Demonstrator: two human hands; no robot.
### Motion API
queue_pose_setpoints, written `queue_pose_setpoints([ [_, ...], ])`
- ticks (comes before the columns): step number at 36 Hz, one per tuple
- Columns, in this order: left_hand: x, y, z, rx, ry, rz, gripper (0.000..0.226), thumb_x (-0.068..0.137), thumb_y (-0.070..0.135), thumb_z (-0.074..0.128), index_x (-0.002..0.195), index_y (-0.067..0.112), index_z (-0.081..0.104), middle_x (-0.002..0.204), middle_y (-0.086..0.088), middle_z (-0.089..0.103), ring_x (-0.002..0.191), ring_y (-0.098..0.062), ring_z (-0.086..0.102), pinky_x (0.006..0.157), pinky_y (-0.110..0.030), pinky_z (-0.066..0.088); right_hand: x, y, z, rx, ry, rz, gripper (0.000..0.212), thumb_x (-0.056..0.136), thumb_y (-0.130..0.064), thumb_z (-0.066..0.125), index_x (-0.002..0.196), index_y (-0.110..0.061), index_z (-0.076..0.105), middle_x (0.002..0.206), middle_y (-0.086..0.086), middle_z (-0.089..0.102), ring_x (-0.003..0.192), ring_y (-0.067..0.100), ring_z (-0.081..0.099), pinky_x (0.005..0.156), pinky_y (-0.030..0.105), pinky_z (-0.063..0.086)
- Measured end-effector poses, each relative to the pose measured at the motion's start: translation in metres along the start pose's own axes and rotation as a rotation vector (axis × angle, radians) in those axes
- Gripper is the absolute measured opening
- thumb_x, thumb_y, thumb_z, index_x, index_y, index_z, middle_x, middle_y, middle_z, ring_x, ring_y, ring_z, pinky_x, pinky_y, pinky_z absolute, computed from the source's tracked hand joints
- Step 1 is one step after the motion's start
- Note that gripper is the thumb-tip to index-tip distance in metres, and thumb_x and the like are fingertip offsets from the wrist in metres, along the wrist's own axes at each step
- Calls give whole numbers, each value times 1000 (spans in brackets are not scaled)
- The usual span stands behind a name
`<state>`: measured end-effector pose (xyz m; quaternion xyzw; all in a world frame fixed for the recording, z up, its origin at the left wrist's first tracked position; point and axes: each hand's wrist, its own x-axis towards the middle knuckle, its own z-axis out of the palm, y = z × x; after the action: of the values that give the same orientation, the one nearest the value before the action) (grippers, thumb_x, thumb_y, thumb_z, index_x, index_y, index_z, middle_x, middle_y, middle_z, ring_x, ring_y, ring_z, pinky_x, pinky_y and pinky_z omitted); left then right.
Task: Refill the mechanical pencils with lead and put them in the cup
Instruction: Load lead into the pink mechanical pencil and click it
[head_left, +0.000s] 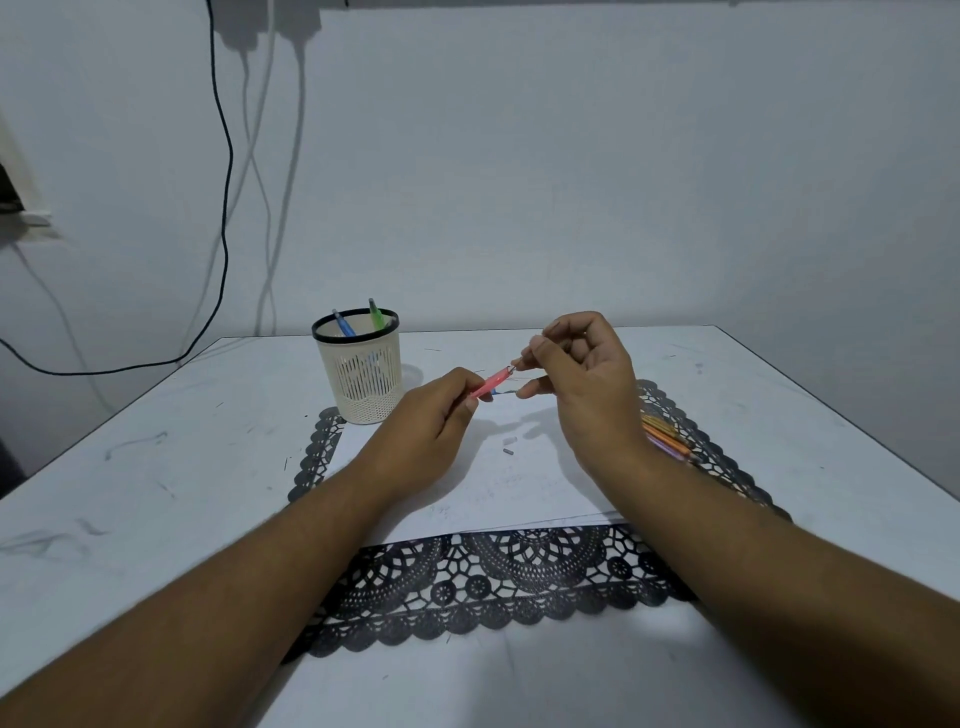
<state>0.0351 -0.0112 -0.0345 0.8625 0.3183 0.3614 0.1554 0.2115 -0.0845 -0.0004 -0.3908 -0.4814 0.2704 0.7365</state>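
My left hand (434, 421) grips a pink mechanical pencil (491, 381) above the white paper (498, 493), its open end pointing up and right. My right hand (582, 384) pinches something thin at that end; whether it is a lead is too small to tell. A cream mesh cup (363, 374) with a black rim stands at the back left and holds a blue pencil (343, 323) and a green pencil (376, 313). Several more pencils (667, 439), orange and purple, lie on the mat behind my right wrist.
A black lace mat (493, 587) lies under the paper on the white table (156, 493). Two small grey pieces (509, 447) lie on the paper. Cables (226, 208) hang down the wall at the left.
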Motion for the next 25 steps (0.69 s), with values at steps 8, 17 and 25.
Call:
queue_pose_setpoints([
  [8, -1, 1, 0, -13, 1, -6, 18, 108, 23, 47, 113, 31, 62, 73, 1, 58, 69, -17, 52, 62, -32, 39, -2, -1, -1, -17, 7, -3, 18, 99, -2, 65, 109, -14, 56, 84, 12, 73, 84, 24, 74, 60, 31, 60],
  [17, 0, -1, 0, -24, 10, -9, 18, 108, 22, 48, 113, 33, 60, 72, 3, 56, 69, -16, 51, 61, -29, 37, -4, -3, -2, -111, -28, -71, 26, 99, -2, 64, 111, -23, 55, 89, 11, 76, 88, 29, 74, 61, 37, 58],
  [25, -1, -1, 0, -41, 2, -13, 19, 108, 23, 47, 111, 37, 59, 70, 1, 54, 61, -9, 44, 55, -23, 31, -6, -4, -3, -186, -33, -65, 19, 104, -11, 62, 112, -24, 50, 89, 6, 79, 83, 26, 75, 57, 40, 58],
])
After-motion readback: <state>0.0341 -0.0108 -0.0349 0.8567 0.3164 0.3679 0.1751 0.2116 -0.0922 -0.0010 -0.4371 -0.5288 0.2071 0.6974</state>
